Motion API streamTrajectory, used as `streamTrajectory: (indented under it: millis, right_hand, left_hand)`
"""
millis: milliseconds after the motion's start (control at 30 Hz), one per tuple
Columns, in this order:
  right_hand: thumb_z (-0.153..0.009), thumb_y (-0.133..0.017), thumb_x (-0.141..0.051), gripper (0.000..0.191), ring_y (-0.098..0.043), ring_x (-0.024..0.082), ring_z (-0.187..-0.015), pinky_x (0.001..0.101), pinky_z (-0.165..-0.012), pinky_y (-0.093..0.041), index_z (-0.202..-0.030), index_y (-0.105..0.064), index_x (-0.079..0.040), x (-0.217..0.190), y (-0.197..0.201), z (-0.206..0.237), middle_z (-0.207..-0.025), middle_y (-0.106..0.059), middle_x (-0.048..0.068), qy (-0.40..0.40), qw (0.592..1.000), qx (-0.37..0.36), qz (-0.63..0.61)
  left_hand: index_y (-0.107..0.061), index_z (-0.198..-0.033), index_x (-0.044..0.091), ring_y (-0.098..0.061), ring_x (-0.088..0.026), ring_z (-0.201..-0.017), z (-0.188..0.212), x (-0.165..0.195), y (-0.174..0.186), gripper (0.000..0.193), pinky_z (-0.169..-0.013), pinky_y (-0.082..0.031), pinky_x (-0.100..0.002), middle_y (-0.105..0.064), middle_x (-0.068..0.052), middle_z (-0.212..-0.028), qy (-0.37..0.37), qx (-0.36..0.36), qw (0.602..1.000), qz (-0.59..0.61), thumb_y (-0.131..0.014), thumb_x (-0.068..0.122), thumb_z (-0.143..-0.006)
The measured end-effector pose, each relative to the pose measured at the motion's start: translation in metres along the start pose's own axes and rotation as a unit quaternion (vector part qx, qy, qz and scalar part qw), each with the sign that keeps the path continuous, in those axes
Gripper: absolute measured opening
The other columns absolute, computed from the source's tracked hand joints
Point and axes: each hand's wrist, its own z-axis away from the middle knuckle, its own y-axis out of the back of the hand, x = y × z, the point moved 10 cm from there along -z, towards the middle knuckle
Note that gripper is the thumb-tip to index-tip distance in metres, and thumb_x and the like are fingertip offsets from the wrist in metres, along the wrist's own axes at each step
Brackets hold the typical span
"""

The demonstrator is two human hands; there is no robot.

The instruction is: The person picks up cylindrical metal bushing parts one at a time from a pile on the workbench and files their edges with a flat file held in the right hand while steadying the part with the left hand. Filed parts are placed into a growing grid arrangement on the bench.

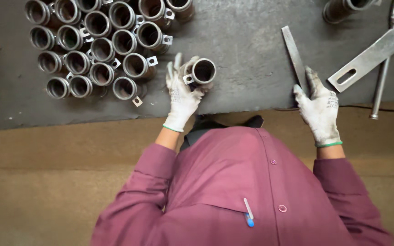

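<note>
My left hand (182,93), in a white work glove, grips a short metal pipe piece (201,71) with a small tab on its side, its open end facing up. It sits just right of a cluster of several similar pipe pieces (97,45) standing upright on a dark mat (242,36). My right hand (320,107), also gloved, rests on the mat with its fingers spread and holds nothing; its fingertips touch the lower end of a flat metal strip (294,54).
A slotted flat metal plate (366,59) and a long thin rod (382,75) lie at the right. Another pipe piece (343,9) stands at the top right. A brown floor (46,177) runs below the mat's edge. I wear a maroon shirt with a pen in its pocket.
</note>
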Motion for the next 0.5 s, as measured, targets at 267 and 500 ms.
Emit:
streamTrajectory:
  millis: [267, 500]
  right_hand:
    - [-0.100, -0.071, -0.016, 0.061, -0.053, 0.024, -0.144, 0.0323, -0.114, -0.043, -0.152, -0.049, 0.007, 0.007, -0.007, -0.001, -0.154, -0.053, 0.026, -0.023, 0.997, -0.006, -0.078]
    - [-0.100, -0.071, -0.018, 0.059, -0.055, 0.028, -0.142, 0.0356, -0.114, -0.043, -0.152, -0.052, 0.004, -0.004, -0.004, 0.000, -0.152, -0.056, 0.026, -0.005, 1.000, -0.005, -0.018]
  left_hand:
    - [-0.062, -0.123, 0.012, -0.052, -0.034, -0.116, -0.002, -0.023, 0.004, 0.071, -0.095, -0.039, -0.054, -0.059, -0.010, -0.118, 0.129, 0.107, 0.975, -0.146, -0.088, 0.048, -0.067]
    - [-0.074, -0.105, 0.018, -0.063, -0.030, -0.091, -0.056, -0.056, 0.009, 0.034, -0.090, -0.043, -0.047, -0.070, -0.008, -0.091, 0.217, 0.110, 0.952, -0.184, -0.076, 0.042, -0.082]
